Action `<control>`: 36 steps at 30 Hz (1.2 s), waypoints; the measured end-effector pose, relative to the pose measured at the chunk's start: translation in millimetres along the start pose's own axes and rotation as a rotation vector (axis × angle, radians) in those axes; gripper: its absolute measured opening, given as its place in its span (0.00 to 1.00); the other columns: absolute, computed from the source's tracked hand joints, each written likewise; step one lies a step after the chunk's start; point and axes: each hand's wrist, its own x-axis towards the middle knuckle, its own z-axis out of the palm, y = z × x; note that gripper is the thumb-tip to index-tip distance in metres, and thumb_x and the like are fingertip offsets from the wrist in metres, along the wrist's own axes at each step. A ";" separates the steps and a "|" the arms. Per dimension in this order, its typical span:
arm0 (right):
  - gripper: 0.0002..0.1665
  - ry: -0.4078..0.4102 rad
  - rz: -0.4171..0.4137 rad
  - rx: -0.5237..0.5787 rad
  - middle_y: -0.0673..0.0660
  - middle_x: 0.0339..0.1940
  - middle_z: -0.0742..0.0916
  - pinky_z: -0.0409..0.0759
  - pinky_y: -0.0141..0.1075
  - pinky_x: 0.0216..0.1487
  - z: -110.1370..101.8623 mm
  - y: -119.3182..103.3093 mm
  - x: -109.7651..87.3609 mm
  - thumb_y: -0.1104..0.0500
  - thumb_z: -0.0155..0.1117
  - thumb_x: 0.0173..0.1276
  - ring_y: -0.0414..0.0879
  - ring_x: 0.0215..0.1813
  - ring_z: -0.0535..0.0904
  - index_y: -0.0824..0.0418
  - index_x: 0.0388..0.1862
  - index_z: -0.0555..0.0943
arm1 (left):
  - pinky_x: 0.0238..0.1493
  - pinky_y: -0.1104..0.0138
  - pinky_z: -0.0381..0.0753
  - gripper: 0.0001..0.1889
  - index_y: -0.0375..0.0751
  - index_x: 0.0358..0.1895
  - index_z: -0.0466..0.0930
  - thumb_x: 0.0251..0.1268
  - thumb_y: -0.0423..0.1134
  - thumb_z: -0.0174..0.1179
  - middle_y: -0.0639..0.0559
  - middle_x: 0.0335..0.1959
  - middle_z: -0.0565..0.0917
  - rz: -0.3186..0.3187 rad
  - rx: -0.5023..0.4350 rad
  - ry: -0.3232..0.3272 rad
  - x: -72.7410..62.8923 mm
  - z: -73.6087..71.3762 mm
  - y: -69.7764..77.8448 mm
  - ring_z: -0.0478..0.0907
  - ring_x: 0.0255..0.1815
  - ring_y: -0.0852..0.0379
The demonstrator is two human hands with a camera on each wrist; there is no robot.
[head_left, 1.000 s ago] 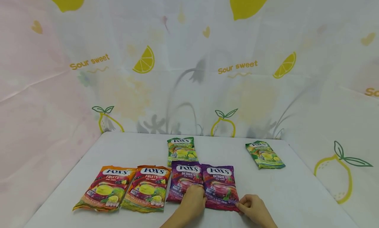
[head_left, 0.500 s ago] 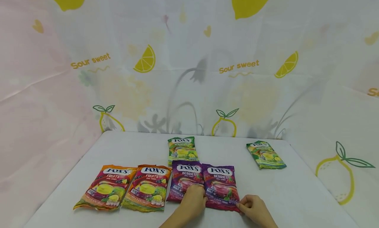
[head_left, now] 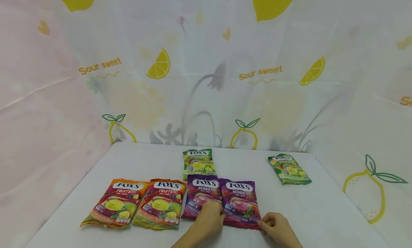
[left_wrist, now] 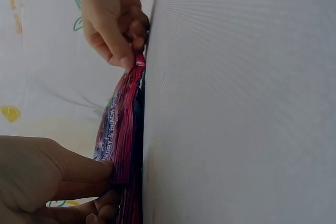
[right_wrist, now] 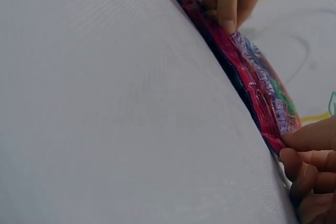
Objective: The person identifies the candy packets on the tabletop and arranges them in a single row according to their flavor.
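Two purple bags of berries candy lie side by side at the table's front middle. The right-hand candy bag (head_left: 239, 201) has both hands at its lower edge. My left hand (head_left: 210, 217) pinches its lower left corner and covers part of the left-hand purple bag (head_left: 201, 194). At the lower right corner, my right hand (head_left: 278, 228) pinches the crimped seal (right_wrist: 270, 135) between thumb and fingers. Seen from the left wrist, that bottom seal (left_wrist: 126, 140) runs close along the white tabletop, between the two hands.
Left of the purple bags lie two orange-red fruits candy bags (head_left: 112, 204) (head_left: 161, 204). A green candy bag (head_left: 199, 162) lies behind the left purple one. Another green bag (head_left: 289, 169) lies tilted at the back right. Lemon-printed cloth (head_left: 206, 97) walls the white table (head_left: 322, 212).
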 end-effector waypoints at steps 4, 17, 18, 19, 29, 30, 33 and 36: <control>0.13 -0.006 0.031 -0.004 0.49 0.16 0.79 0.68 0.31 0.24 1.1 2.1 -0.6 0.56 0.62 0.64 0.41 0.22 0.69 0.65 0.26 0.78 | 0.28 0.70 0.74 0.05 0.35 0.26 0.85 0.56 0.34 0.65 0.57 0.19 0.76 0.000 -0.065 -0.023 -2.8 -1.1 -1.6 0.70 0.23 0.65; 0.08 0.223 0.050 -0.052 0.50 0.15 0.74 0.64 0.30 0.21 2.7 -14.1 1.3 0.60 0.64 0.62 0.42 0.21 0.67 0.65 0.29 0.78 | 0.20 0.74 0.68 0.06 0.33 0.32 0.84 0.56 0.34 0.65 0.58 0.18 0.75 0.034 -0.222 0.026 -5.2 -15.9 -8.6 0.66 0.18 0.67; 0.07 0.252 0.025 -0.062 0.50 0.16 0.73 0.64 0.30 0.21 1.4 -18.5 2.9 0.61 0.64 0.62 0.42 0.21 0.66 0.65 0.30 0.78 | 0.21 0.75 0.69 0.06 0.33 0.33 0.83 0.55 0.34 0.66 0.58 0.18 0.76 0.051 -0.208 0.049 -4.2 -18.8 -10.2 0.67 0.19 0.67; 0.06 0.277 -0.001 -0.068 0.50 0.16 0.74 0.65 0.30 0.21 -0.1 -23.5 5.1 0.62 0.64 0.61 0.41 0.21 0.67 0.65 0.30 0.78 | 0.21 0.75 0.70 0.06 0.33 0.33 0.83 0.55 0.33 0.65 0.57 0.19 0.77 0.068 -0.199 0.073 -3.0 -21.9 -12.0 0.67 0.19 0.67; 0.06 0.247 -0.322 -0.026 0.52 0.28 0.83 0.75 0.29 0.30 -7.0 -66.6 48.8 0.63 0.65 0.62 0.41 0.27 0.75 0.65 0.36 0.80 | 0.27 0.74 0.73 0.08 0.32 0.38 0.82 0.57 0.32 0.64 0.50 0.27 0.82 0.172 -0.154 0.263 12.3 -50.7 -46.6 0.71 0.25 0.63; 0.06 0.234 -0.342 -0.019 0.53 0.28 0.83 0.75 0.29 0.30 -6.2 -68.4 54.4 0.63 0.65 0.62 0.41 0.28 0.75 0.65 0.36 0.80 | 0.27 0.73 0.73 0.08 0.32 0.38 0.82 0.57 0.32 0.64 0.50 0.27 0.82 0.176 -0.161 0.266 13.5 -52.7 -51.2 0.72 0.25 0.63; 0.08 0.204 -0.403 -0.015 0.55 0.32 0.85 0.76 0.29 0.32 -2.8 -72.2 71.0 0.63 0.64 0.63 0.42 0.29 0.77 0.67 0.38 0.80 | 0.27 0.72 0.74 0.08 0.30 0.38 0.81 0.57 0.30 0.63 0.47 0.28 0.82 0.179 -0.161 0.310 17.7 -58.3 -64.1 0.74 0.25 0.60; 0.10 0.176 -0.446 -0.029 0.58 0.33 0.85 0.77 0.30 0.31 1.1 -74.7 86.4 0.63 0.62 0.64 0.43 0.30 0.79 0.69 0.40 0.80 | 0.28 0.70 0.75 0.08 0.28 0.38 0.81 0.55 0.29 0.63 0.45 0.28 0.82 0.159 -0.145 0.374 22.5 -63.3 -74.7 0.75 0.26 0.57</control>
